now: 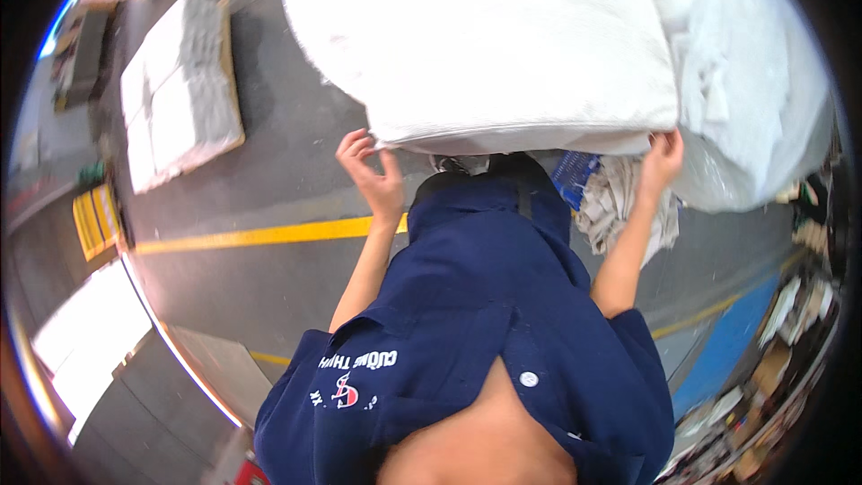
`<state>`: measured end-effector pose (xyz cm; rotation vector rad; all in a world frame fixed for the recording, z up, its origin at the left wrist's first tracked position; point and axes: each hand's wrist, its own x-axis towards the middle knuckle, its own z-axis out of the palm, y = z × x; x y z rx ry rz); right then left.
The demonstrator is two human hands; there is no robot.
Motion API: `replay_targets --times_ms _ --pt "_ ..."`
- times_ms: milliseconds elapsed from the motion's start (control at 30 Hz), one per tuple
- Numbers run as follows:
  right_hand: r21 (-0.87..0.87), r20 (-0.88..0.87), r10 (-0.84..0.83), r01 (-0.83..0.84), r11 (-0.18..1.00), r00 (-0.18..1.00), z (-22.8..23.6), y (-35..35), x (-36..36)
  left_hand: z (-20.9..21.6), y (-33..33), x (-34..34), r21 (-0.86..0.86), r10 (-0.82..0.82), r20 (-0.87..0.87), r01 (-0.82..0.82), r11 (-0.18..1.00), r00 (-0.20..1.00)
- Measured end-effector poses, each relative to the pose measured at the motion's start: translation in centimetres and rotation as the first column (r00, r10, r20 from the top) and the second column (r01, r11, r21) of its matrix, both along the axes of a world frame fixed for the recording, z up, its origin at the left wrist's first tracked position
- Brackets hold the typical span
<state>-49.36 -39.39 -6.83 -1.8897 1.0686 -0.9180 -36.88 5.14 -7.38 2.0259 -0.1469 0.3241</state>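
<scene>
Nearest the camera is the person's own dark blue work shirt (485,341), filling the lower middle of the view and hiding most of the floor directly below. Both bare forearms rise from it toward a big white bundle of folded cloth (503,45). The left hand (373,175) sits at the bundle's near left corner, fingers curled and loosely parted, thumb and fingertips pinching the lower hem. The right hand (663,157) grips the near right corner, fingers pressed together around the edge (the fingertips themselves are tucked under the cloth, so I cannot tell how deep the hold goes).

The step in hand looks like taking hold of the bundle by its two near corners, to lift or pull it. The next move would probably call for both hands to act evenly, since the load looks wide and soft.

Below the right hand lies a crumpled greyish pile of rags (620,207). Behind it a larger white heap (763,81) touches the bundle. On the grey floor a yellow line (260,235) runs left, and farther off a pallet of white stacks (175,90) stands. What carries the bundle is hidden, and the rim clutter is too blurred to name.
</scene>
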Motion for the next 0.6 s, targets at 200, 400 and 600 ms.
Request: replay_targets --times_ms 200,400,600 --pt "0.542 0.162 0.058 -0.138 0.829 0.985 3.5 2.3 3.2 -0.9 -1.7 -0.8 -0.398 -0.100 -0.321 -0.039 0.917 0.942" --pt "0.638 0.164 0.139 -0.212 0.741 0.977 4.4 0.5 2.1 -2.8 0.4 -1.3 -0.039 0.049 -0.356 -0.067 0.997 0.933" --pt "0.492 0.104 0.160 -0.191 0.850 0.982 4.0 -2.9 0.2 2.2 2.0 -1.0 -0.183 -0.118 -0.255 0.072 0.980 0.960"
